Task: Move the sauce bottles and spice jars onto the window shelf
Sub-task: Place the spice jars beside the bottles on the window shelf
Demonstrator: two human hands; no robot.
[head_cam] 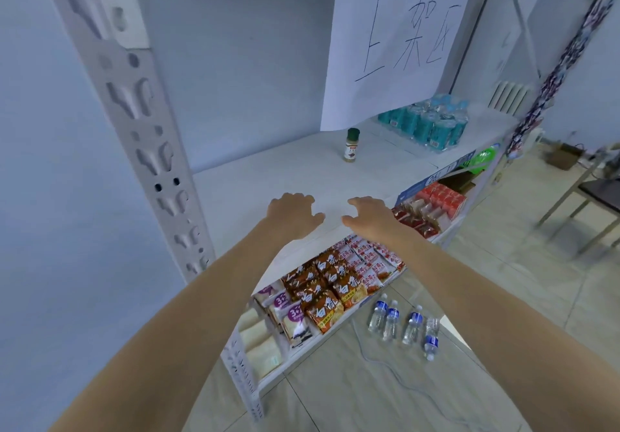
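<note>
One spice jar [352, 144] with a green cap and a brown label stands upright on the white shelf [255, 180], well back from the front edge. My left hand [293, 215] and my right hand [370, 218] hover side by side over the shelf's front edge, palms down, fingers loosely curled. Neither hand holds anything, and both are far short of the jar.
A handwritten paper sign [399, 42] hangs over the shelf behind the jar. A pack of teal water bottles [426, 123] sits at the shelf's right. Snack packets [328, 284] fill the shelf below. Several water bottles [402, 322] stand on the floor. A chair [590, 193] is at right.
</note>
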